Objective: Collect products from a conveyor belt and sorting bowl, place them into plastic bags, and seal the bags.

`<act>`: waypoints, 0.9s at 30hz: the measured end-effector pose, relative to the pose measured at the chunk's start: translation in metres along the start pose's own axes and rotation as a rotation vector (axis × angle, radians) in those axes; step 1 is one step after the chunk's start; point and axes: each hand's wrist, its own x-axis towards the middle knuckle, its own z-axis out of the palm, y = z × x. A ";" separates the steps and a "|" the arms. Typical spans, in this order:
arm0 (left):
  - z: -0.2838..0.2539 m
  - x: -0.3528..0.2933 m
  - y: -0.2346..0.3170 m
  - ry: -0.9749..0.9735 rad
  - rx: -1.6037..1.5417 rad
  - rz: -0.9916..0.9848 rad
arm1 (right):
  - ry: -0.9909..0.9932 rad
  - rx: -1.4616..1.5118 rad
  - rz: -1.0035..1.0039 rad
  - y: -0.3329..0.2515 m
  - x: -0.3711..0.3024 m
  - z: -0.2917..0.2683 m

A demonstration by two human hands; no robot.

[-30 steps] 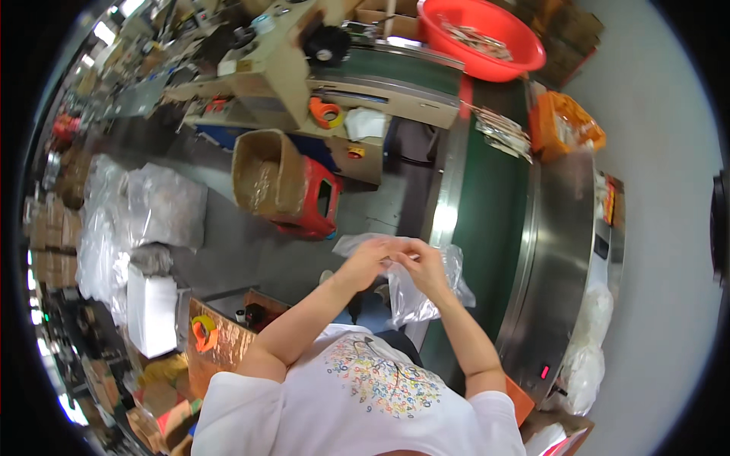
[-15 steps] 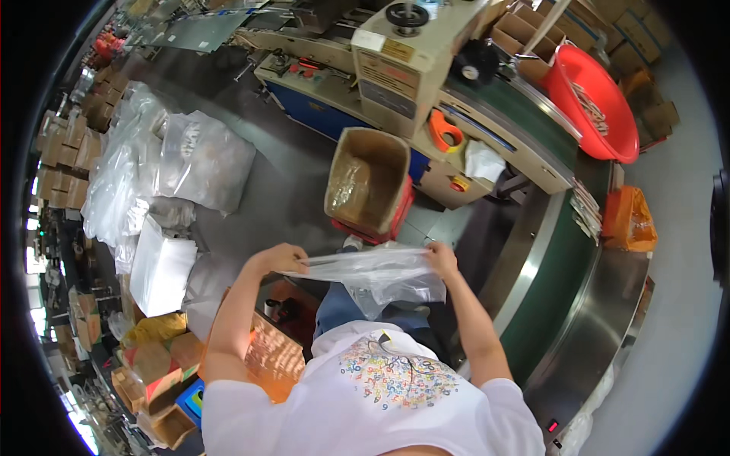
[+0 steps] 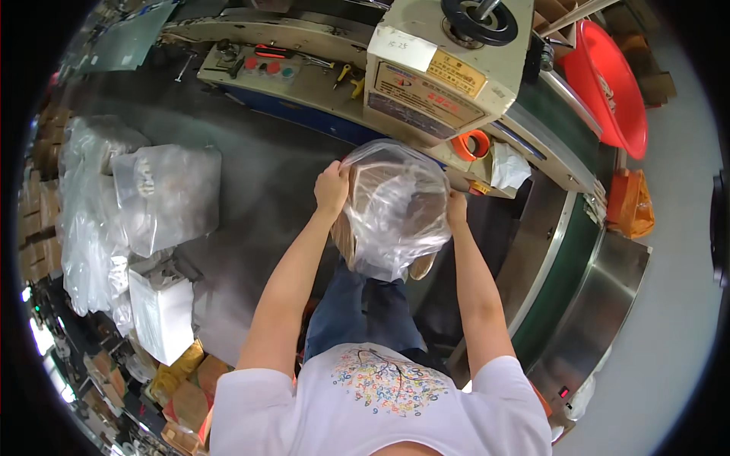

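A clear plastic bag is spread over the mouth of a brown cardboard box, its rim stretched into a wide ring. My left hand is closed on the bag's left edge, beside the box wall. On the opposite side my right hand grips the bag's right edge, with its fingers partly hidden behind the plastic. Through the film the inside of the box looks blurred. Both arms reach straight forward from my body.
Beyond the box stands a beige machine with a black handwheel. A green conveyor runs along the right, with a red basin farther back. Filled clear bags and a white stack sit at the left.
Both hands have moved forward, carrying the bag from in front of my body onto the box. The bag, earlier pulled into a flat strip, is now spread round over the box's opening.
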 end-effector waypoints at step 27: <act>0.078 -0.102 -0.147 -0.558 0.543 -0.194 | -0.456 0.800 0.649 0.130 -0.105 0.078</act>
